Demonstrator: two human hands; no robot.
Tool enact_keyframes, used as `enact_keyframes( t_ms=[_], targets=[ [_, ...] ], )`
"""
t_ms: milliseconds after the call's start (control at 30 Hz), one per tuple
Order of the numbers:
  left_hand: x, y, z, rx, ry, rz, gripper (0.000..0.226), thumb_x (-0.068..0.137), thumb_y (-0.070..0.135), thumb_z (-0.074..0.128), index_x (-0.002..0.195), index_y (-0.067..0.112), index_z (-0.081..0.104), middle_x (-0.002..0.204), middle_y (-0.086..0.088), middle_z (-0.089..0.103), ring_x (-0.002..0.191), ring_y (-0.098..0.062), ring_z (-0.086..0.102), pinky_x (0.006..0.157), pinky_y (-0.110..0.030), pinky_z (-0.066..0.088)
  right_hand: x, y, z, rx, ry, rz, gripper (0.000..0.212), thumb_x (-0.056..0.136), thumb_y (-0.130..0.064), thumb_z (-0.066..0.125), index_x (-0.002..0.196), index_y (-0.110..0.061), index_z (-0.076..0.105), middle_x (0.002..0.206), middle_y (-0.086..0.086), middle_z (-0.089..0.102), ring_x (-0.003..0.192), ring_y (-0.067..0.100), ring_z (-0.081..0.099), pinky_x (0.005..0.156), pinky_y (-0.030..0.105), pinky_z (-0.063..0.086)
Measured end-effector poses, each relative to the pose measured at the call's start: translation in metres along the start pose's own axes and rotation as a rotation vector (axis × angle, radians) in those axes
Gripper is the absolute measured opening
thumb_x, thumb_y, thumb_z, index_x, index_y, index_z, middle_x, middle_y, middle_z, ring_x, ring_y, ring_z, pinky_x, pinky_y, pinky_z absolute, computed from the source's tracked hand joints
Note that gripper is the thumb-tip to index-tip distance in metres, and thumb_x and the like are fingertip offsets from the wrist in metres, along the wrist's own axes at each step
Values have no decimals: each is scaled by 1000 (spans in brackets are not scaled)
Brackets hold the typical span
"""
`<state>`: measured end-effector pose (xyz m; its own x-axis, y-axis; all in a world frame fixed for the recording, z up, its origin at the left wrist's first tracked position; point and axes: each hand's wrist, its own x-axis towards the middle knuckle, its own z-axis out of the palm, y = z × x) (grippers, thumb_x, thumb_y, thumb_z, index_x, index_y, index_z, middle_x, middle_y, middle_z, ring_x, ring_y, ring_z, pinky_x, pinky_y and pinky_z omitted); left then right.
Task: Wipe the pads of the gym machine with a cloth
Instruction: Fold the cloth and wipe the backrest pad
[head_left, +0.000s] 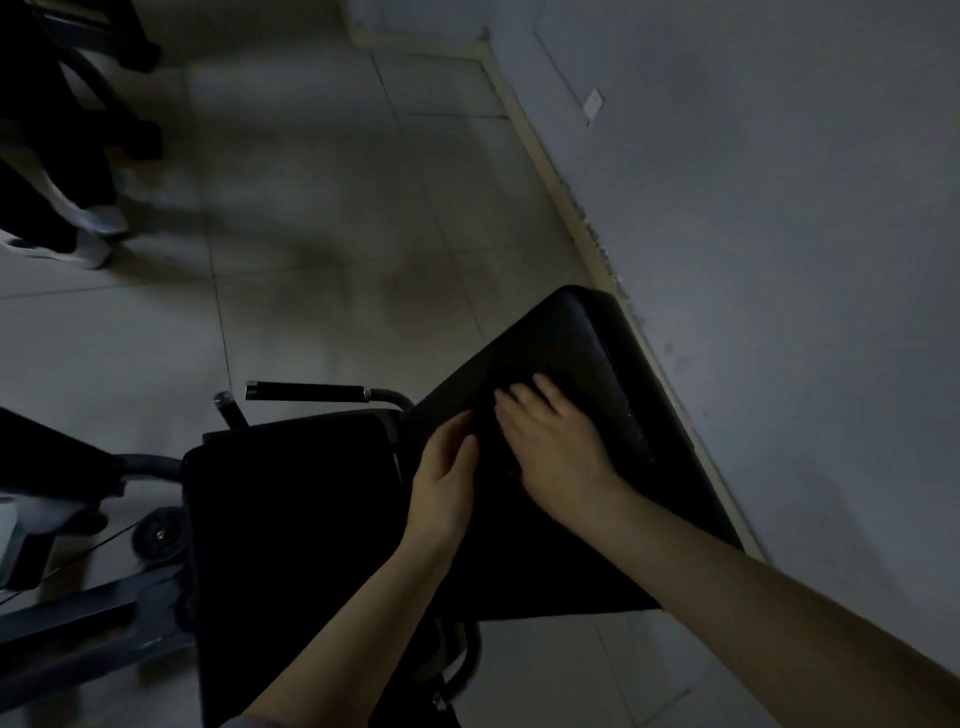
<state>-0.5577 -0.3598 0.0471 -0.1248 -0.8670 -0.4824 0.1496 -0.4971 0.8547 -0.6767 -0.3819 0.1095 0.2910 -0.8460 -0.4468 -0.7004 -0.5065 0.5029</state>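
Dim light, view from the head down onto a black gym machine.

Right hand (553, 449) lies flat on the back pad (587, 332), fingers straight and spread, pressing down on a dark cloth (485, 415). The cloth is nearly the same black as the pad; only its edge shows, just beyond and left of the right fingertips. How far it spreads under the palm cannot be told.

Left hand (447, 478) sits just left of the right hand, touching or nearly so. Its fingers curl over the near left edge of the cloth, thumb alongside; it seems to pinch that edge, though the dark hides the contact. Both forearms are bare.

The back pad runs away from the hands, up and to the right, its far rounded end close to the wall (779, 208). A stitched seam (636, 415) lies right of the right hand.

Left of the left hand, just beside it, is the seat pad (285, 519), flat and dark. Beyond that pad, a handle (306, 392) with a black grip and metal cap lies level. Lower left: frame bars and a small wheel (158, 532).

Tiled floor (337, 208) beyond the hands. Far upper left, another person's legs and pale shoes (98, 223), well apart from the machine.
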Motion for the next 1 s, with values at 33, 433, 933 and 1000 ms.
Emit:
enact_keyframes(
  t_ms=[33, 433, 933, 1000],
  targets=[
    [-1, 6, 8, 11, -33, 45, 35, 98, 26, 46, 132, 31, 49, 134, 5, 53, 123, -10, 50, 109, -41, 39, -6, 12, -7, 59, 78, 63, 69, 96, -39, 38, 149, -3, 10, 158, 11, 11, 145, 28, 8, 117, 43, -4],
    [77, 67, 80, 569, 58, 305, 54, 100, 43, 25, 150, 21, 19, 158, -1, 16, 144, -20, 18, 118, -45, 13, 5, 86, -18, 1525, 393, 833, 46, 102, -37, 25, 143, -20, 36, 147, 0, 40, 132, 15, 38, 95, 16, 22],
    [145, 119, 74, 123, -452, 52, 50, 97, 52, 28, 114, 23, 64, 122, 12, 62, 111, -3, 57, 102, -12, 36, 20, 93, -22, 1574, 341, 913, 72, 78, -61, 3, 147, -42, 5, 153, -16, 24, 132, 3, 31, 95, 13, 20],
    [156, 98, 59, 202, -585, 101, 30, 101, 32, 32, 124, 22, 49, 113, 17, 53, 102, 16, 52, 89, 3, 31, 24, 92, -20, 1505, 279, 903, 68, 82, -61, 3, 147, -43, 3, 154, -15, 22, 137, 9, 30, 105, 25, 22]
  ],
)
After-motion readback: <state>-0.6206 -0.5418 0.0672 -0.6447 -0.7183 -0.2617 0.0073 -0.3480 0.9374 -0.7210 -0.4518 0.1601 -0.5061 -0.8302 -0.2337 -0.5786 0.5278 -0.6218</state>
